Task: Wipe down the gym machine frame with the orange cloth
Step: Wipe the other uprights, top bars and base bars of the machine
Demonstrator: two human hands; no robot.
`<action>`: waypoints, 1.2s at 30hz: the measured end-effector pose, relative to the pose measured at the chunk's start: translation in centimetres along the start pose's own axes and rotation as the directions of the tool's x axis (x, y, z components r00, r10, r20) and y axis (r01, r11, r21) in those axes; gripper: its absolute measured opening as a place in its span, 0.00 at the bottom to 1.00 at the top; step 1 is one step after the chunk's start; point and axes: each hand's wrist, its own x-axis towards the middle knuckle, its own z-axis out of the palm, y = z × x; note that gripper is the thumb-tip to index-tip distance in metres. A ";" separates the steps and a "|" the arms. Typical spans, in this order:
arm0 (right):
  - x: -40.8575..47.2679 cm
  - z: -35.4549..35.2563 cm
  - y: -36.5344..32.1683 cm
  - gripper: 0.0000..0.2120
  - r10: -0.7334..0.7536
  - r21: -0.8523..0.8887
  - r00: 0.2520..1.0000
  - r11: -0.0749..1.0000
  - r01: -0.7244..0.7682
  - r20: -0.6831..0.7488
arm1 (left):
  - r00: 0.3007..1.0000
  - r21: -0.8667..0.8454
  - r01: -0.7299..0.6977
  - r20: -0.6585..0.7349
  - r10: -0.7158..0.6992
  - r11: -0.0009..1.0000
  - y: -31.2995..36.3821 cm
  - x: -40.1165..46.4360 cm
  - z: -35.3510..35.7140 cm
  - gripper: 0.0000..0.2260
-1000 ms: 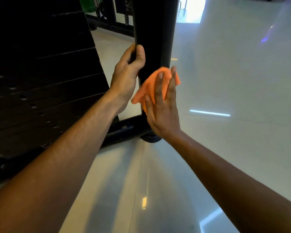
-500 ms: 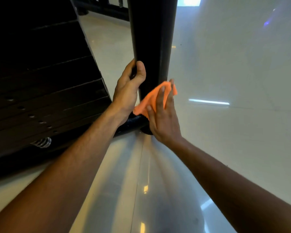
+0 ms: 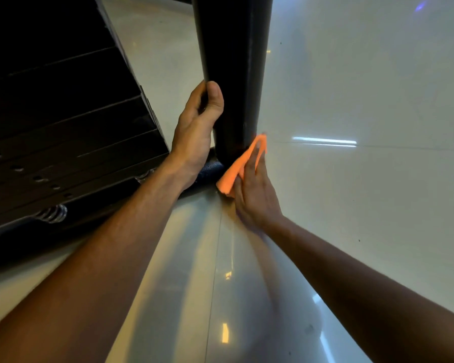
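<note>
I see a glossy pale tiled floor [image 3: 351, 100] spreading to the right of and below the black upright post [image 3: 231, 61] of the gym machine frame, with strip-light reflections lying on it right of the post and a grout line running toward me from the post's foot. Left of the post sits a dark weight stack [image 3: 63, 113], its plates stepped and marked with pin holes, and a coiled metal spring [image 3: 53, 213] shows under its lower edge. A black base rail [image 3: 207, 171] runs from the post's foot under the stack; my left forearm crosses in front of it and hides most of it. My left hand [image 3: 194, 132] grips the post's left edge, thumb curled over the near face, fingers wrapped out of sight behind. My right hand [image 3: 254, 195] lies at the post's foot, fingers straight and flat, pressing the orange cloth [image 3: 240, 166] against the post's lower right corner, the cloth bunched and touching the floor at its low end.
</note>
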 end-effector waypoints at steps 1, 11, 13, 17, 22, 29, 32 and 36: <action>1.2 -0.3 -1.3 0.42 -0.001 0.039 0.997 0.999 0.004 -0.076 | 1.000 0.000 0.000 0.002 0.000 1.000 0.0 0.0 0.0 0.19; -0.8 0.8 2.4 0.44 -0.107 -0.264 0.994 0.959 0.103 0.000 | 1.000 -0.059 0.012 -0.007 -0.013 0.998 -0.1 0.3 0.1 0.09; -1.6 0.6 2.4 0.39 -0.118 -0.293 0.993 0.948 0.121 0.029 | 1.000 -0.050 0.016 -0.002 -0.016 0.999 -0.3 0.3 0.1 0.10; 1.9 -1.5 -1.2 0.42 -0.199 -0.230 0.970 0.959 0.163 -0.142 | 0.998 -0.060 0.038 0.043 -0.036 0.997 -0.2 0.3 0.1 0.09; 3.5 -1.5 -2.5 0.44 -0.221 -0.171 0.946 0.968 0.183 -0.238 | 0.996 -0.052 0.056 0.066 -0.053 0.997 0.5 0.1 -0.1 0.08; -1.7 0.4 2.8 0.37 -0.119 -0.272 0.992 0.954 0.125 0.038 | 0.997 0.009 0.063 0.038 -0.063 0.998 -1.7 -0.7 0.1 0.22; -1.7 0.5 2.0 0.38 -0.108 -0.191 0.994 0.975 0.110 0.022 | 0.998 0.057 0.058 0.031 -0.060 0.997 -2.7 -0.9 -0.1 0.26; 0.7 1.5 -1.8 0.41 0.045 0.070 0.985 0.997 -0.034 -0.164 | 0.996 0.111 0.083 0.017 -0.085 0.990 -2.7 -0.7 -0.4 0.28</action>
